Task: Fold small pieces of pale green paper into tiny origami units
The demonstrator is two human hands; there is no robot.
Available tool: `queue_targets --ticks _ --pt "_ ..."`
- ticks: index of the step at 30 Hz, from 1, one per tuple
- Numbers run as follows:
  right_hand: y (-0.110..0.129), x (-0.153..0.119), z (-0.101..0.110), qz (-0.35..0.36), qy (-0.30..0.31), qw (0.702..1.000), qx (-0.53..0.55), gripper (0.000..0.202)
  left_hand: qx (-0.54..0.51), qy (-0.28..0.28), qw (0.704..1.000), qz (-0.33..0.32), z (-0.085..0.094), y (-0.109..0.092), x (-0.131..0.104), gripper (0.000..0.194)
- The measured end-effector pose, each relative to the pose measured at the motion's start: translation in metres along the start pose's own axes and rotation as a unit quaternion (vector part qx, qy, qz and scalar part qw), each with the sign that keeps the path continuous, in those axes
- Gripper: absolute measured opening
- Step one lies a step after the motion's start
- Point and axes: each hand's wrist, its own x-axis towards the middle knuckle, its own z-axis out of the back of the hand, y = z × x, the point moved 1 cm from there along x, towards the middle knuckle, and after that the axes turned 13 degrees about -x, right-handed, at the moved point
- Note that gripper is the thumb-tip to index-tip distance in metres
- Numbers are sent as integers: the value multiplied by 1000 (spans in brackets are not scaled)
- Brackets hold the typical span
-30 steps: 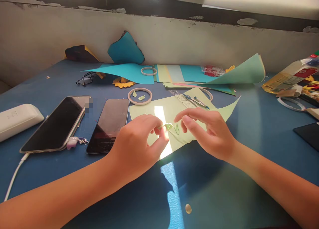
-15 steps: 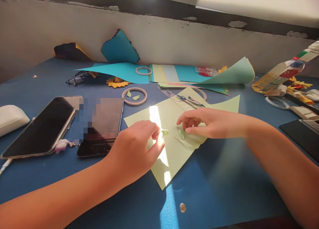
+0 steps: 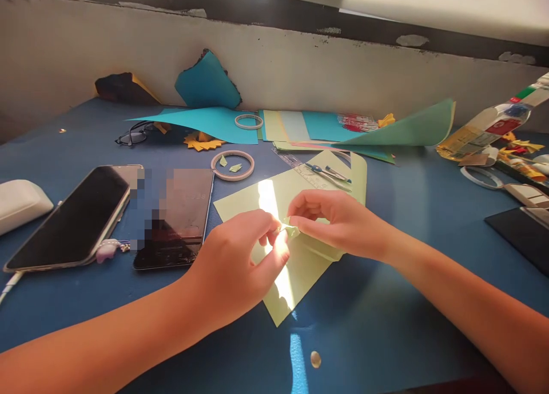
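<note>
My left hand [image 3: 238, 262] and my right hand [image 3: 338, 222] meet over a light green paper sheet [image 3: 295, 271] on the blue table [image 3: 407, 279]. Both pinch a small light green paper piece [image 3: 288, 229] between their fingertips, just above the sheet in a strip of sunlight. The far right corner of the sheet [image 3: 359, 174] curls upward. A clear ruler [image 3: 306, 174] and a compass [image 3: 328, 172] lie on the sheet's far edge.
Two phones [image 3: 72, 214] [image 3: 178, 217] lie at the left beside a white case [image 3: 19, 202]. A tape ring [image 3: 232, 165] holds two paper bits. Coloured sheets [image 3: 309, 125], glasses [image 3: 132, 135], a second ring [image 3: 249, 121] sit behind. A bottle [image 3: 484, 130] and clutter lie right. A coin [image 3: 315, 358] sits near.
My right hand drew back left from the sheet and joined my left hand on the small green piece. The sheet's far right corner has curled up.
</note>
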Motion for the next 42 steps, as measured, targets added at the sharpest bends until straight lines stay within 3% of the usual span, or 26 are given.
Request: queue_targets --ticks 5,11,17,27,33,42 --pt "9 -2 -12 12 -36 983 180 7 -1 -37 996 -76 2 -3 -2 10" --pt "7 -2 -9 -18 -66 968 242 10 63 -68 991 -92 5 0 2 9" --pt "7 -4 -15 26 -143 974 172 6 118 -86 985 -95 6 0 2 13" --pt "15 -13 -28 33 -273 959 64 12 212 -108 955 -174 8 2 1 16" --pt "17 -13 -33 36 -292 954 54 13 190 -108 964 -149 7 2 1 15" --pt "17 -14 -35 30 -282 955 83 12 205 -120 958 -160 8 0 3 12"
